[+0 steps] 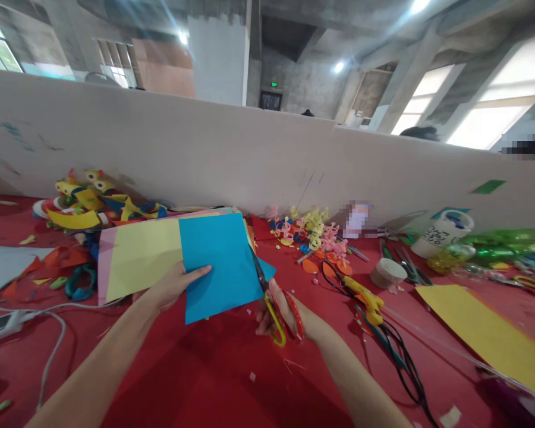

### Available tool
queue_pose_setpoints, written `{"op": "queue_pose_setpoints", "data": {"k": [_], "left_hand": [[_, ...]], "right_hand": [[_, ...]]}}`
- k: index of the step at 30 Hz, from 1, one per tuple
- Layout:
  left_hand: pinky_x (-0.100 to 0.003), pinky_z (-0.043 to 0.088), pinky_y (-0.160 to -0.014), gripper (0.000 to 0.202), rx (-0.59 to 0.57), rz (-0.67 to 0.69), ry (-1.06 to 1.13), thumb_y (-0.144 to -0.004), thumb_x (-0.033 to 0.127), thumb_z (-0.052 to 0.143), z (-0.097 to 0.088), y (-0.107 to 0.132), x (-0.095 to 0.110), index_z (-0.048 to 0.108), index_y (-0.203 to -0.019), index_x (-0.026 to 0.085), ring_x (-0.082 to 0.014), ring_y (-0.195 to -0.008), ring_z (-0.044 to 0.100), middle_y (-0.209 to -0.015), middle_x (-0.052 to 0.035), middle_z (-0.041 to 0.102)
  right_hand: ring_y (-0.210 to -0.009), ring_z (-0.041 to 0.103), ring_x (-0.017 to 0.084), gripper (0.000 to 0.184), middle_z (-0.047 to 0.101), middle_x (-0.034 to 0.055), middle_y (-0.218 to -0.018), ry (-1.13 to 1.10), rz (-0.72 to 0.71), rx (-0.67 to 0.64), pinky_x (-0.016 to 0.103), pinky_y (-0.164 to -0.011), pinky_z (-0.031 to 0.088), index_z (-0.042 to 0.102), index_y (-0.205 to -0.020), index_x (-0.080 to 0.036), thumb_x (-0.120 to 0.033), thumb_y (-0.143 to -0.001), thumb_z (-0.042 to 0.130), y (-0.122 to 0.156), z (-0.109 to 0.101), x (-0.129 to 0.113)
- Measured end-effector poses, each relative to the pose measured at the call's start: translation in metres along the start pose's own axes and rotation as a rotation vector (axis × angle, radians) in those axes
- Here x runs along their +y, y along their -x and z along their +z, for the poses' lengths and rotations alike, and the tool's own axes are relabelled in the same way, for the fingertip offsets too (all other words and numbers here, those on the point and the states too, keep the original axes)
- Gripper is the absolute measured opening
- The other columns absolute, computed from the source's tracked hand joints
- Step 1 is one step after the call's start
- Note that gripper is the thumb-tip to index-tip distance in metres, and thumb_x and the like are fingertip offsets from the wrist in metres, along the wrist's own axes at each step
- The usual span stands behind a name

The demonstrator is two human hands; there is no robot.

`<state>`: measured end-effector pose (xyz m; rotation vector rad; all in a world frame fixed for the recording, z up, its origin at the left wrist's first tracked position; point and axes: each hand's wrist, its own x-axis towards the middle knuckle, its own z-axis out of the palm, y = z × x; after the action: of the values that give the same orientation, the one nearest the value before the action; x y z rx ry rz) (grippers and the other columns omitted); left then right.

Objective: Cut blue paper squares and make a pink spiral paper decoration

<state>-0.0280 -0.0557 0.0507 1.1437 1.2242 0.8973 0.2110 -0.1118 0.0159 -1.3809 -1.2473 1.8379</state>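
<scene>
My left hand grips the left edge of a blue sheet of paper, thumb on top and fingers hidden underneath. In my right hand is a pair of scissors with red and yellow handles and dark blades. The blades lie along the sheet's right edge, where a blue corner piece shows beyond them. Behind and left of the blue sheet lie a pale yellow sheet and a pink sheet.
A yellow glue gun with a black cord lies to the right, near a roll of tape and a yellow-orange sheet. Pink and yellow plastic figures are heaped by the white partition. A power strip sits at left.
</scene>
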Motion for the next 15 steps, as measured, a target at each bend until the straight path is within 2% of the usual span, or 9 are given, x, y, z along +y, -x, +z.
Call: {"op": "queue_pose_setpoints", "data": {"k": [4,8,12,15], "left_hand": [[-0.044,0.05,-0.091,0.051,-0.034,-0.015,0.02,-0.062,0.043,0.075,0.0046,0.0038,0.0038,0.063,-0.108,0.024,-0.0316,-0.112,0.056,-0.125,-0.0082,0.058],[-0.043,0.05,-0.091,0.053,-0.046,-0.011,0.05,-0.06,0.043,0.076,0.0084,0.0063,0.0053,0.063,-0.109,0.026,-0.0313,-0.113,0.055,-0.127,-0.0074,0.057],[-0.044,0.05,-0.092,0.062,-0.061,-0.024,0.074,-0.06,0.043,0.076,0.0099,0.0077,0.0055,0.058,-0.117,0.024,-0.0322,-0.114,0.054,-0.127,-0.0088,0.056],[-0.045,0.049,-0.092,0.068,-0.076,-0.016,0.089,-0.061,0.042,0.076,0.0107,0.0088,0.0058,0.054,-0.123,0.024,-0.0322,-0.115,0.053,-0.127,-0.0098,0.056]], "right_hand": [[-0.05,0.061,0.016,0.072,0.059,0.0067,-0.051,0.006,-0.052,0.013,0.027,-0.053,0.047,0.054,-0.057,-0.016,-0.074,-0.08,0.018,-0.0021,-0.0005,0.0023],[-0.052,0.061,0.018,0.068,0.059,0.0057,-0.053,0.124,-0.221,0.09,0.03,-0.056,0.048,0.05,-0.057,-0.019,-0.077,-0.077,0.021,-0.001,-0.001,0.0041],[-0.054,0.063,0.02,0.068,0.054,0.0044,-0.05,0.195,-0.281,0.167,0.029,-0.053,0.047,0.044,-0.053,-0.02,-0.08,-0.073,0.021,0.0038,0.0018,0.0009],[-0.052,0.062,0.018,0.07,0.055,0.0039,-0.05,0.246,-0.34,0.192,0.028,-0.053,0.047,0.048,-0.056,-0.019,-0.08,-0.073,0.019,0.006,0.0018,-0.0015]]}}
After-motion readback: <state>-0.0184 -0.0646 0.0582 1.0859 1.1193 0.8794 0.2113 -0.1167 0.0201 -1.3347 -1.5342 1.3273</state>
